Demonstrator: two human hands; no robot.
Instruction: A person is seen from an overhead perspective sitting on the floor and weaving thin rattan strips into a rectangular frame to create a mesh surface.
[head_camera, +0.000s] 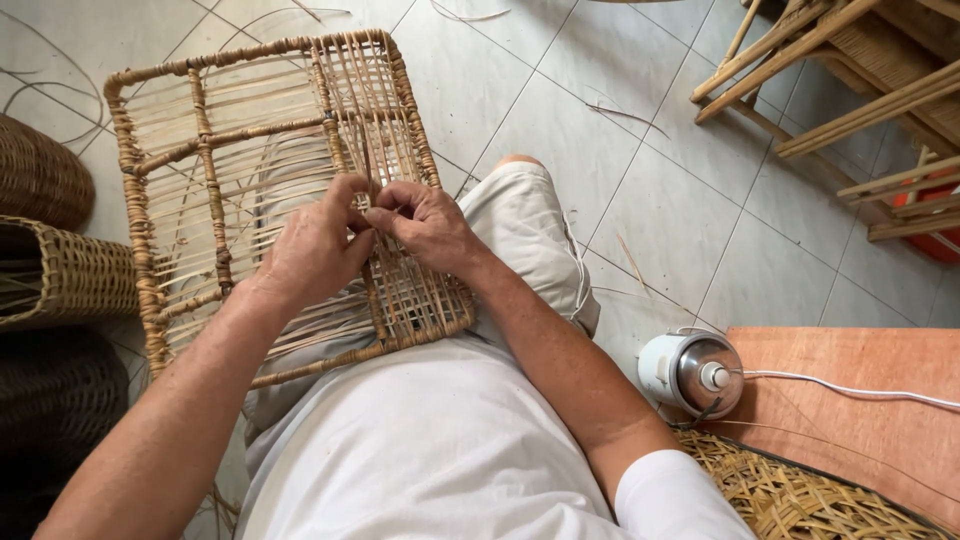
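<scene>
A rectangular rattan frame panel (160, 150) rests on my lap, its right part filled with woven cane strips (375, 110). Both hands meet near the middle of the panel. My left hand (315, 245) pinches a thin cane strip (362, 200) against the weave. Pressed close beside it, my right hand (425, 225) has its fingertips closed on the same strip. The left part of the frame holds only loose, widely spaced strands.
Woven baskets (50, 270) stand at the left. A small white and metal appliance (690, 370) with a white cord sits on an orange wooden board (860, 420) at the right. A woven mat (790, 495) lies below it. Wooden furniture frames (850, 70) stand top right on the tiled floor.
</scene>
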